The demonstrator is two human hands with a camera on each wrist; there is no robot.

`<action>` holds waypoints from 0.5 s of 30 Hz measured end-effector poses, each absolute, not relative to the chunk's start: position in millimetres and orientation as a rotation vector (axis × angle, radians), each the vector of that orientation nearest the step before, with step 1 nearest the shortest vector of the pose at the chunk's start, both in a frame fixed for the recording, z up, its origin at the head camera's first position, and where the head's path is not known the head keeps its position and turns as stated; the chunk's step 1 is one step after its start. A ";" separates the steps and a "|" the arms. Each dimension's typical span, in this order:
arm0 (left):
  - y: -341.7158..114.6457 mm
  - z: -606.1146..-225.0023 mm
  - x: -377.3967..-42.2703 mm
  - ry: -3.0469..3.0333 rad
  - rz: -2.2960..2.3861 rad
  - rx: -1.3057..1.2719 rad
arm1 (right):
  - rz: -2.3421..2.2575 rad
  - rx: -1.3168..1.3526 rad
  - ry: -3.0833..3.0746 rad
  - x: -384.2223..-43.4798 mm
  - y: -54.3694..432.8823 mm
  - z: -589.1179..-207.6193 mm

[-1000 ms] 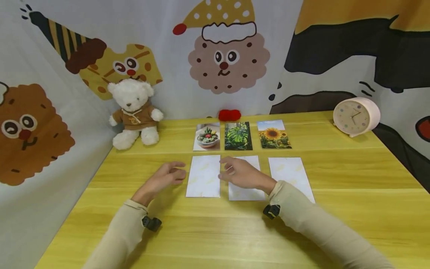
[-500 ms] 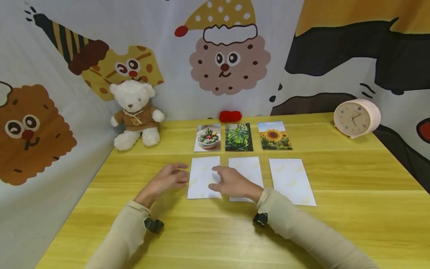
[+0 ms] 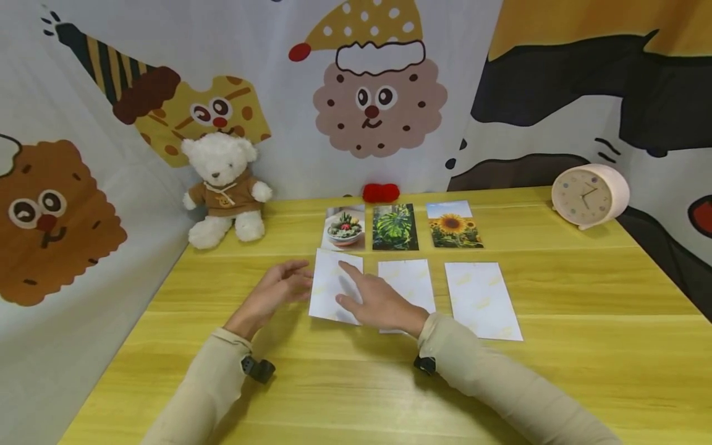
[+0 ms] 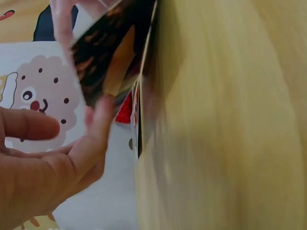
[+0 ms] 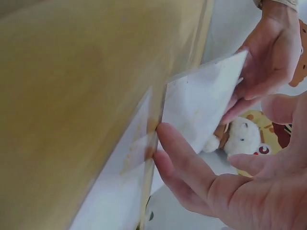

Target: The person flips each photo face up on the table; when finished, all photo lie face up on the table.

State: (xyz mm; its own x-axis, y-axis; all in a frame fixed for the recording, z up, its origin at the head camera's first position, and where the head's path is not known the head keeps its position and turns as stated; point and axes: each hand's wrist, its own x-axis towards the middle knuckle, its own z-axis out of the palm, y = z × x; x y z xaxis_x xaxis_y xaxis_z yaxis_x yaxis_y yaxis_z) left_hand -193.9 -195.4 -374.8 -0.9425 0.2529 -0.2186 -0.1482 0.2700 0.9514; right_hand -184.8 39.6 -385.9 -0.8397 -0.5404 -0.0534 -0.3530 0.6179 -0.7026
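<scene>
The left one of the face-down white cards stands tilted, its left edge lifted off the table. My left hand is at that raised edge; in the left wrist view a fingertip touches the card's dark, orange-marked underside, thumb apart from it. My right hand reaches over the card's right side. In the right wrist view its fingertips are at the card's lower edge, the thumb away from it. Flat beside it lie a middle white card, partly covered by the right hand, and a right white card.
Behind lie picture cards of a cactus bowl, a green leaf and a sunflower. A white teddy bear sits back left, a red fuzzy thing behind the cards, an alarm clock back right on the wooden table.
The left white card has gone from flat to tilted, its left edge raised by my left hand. My right hand has moved left, from the middle card to over the left one.
</scene>
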 end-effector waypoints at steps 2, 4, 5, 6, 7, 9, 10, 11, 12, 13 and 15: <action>-193.6 -375.8 -194.2 2.229 1.728 0.103 | -1.015 -0.730 2.598 -184.7 37.5 -385.1; -191.5 -377.4 -194.0 2.229 1.741 0.122 | -1.003 -0.726 2.605 -184.4 36.2 -385.7; -190.6 -378.6 -193.9 2.226 1.744 0.133 | -0.998 -0.722 2.604 -183.9 35.9 -386.3; -189.6 -379.8 -193.7 2.225 1.746 0.144 | -0.993 -0.718 2.603 -183.2 35.8 -386.3; -188.8 -381.0 -193.6 2.224 1.748 0.157 | -0.988 -0.716 2.604 -182.4 35.8 -386.2; -187.2 -382.7 -193.2 2.216 1.748 0.182 | -0.964 -0.717 2.610 -180.8 36.6 -386.2; -186.5 -383.0 -193.0 2.206 1.750 0.193 | -0.950 -0.722 2.613 -180.2 37.2 -386.0; -185.9 -383.0 -192.7 2.197 1.753 0.206 | -0.937 -0.734 2.621 -180.1 37.6 -385.7; -185.6 -383.1 -192.8 2.192 1.754 0.219 | -0.923 -0.748 2.635 -180.4 37.9 -384.9; -185.4 -382.4 -192.7 2.183 1.755 0.235 | -0.912 -0.763 2.646 -181.1 38.2 -384.5; -185.5 -380.6 -192.7 2.168 1.754 0.260 | -0.896 -0.790 2.665 -182.6 38.3 -383.8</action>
State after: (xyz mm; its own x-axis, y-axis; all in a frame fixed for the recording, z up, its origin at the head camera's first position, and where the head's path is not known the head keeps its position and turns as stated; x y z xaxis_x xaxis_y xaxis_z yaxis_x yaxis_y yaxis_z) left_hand -192.7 -185.5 -380.6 -0.9258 0.3488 -0.1459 -0.0699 0.2212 0.9727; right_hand -182.6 38.3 -383.8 -0.8311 -0.5550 -0.0367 -0.4201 0.6696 -0.6124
